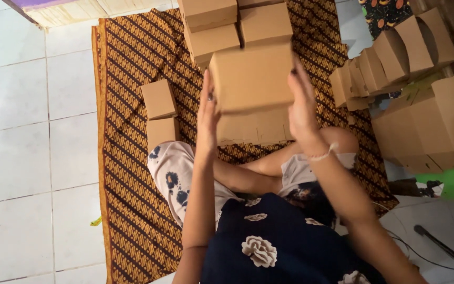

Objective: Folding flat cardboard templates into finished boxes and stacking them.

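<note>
Floor: white tiles [17, 158] are being covered in the middle by a brown patterned mat [132, 200], on which a person is being seen seated.
Fingers: both sets are being kept flat and extended, pressed against the sides of a cardboard box [251, 78].
Left hand: the left hand [207, 113] is being laid on the box's left side.
Right hand: the right hand [301, 102] is being laid on the box's right side; a pale wristband [322, 155] is being worn at the wrist.
Held box: plain brown, rectangular, being held up between the palms above the lap; its lower flap [253, 128] is being blurred.
Stack beyond: closed brown boxes [237, 23] are being cut off by the top edge, just behind the held box.
Small boxes: two small boxes [160, 110] are being left on the mat, left of the hands.
Right side: open folded cartons [395, 58] are being nested in a row, with larger ones [432, 126] below, partly cut off.
Hard to make out: no markings are being shown on any box.
</note>
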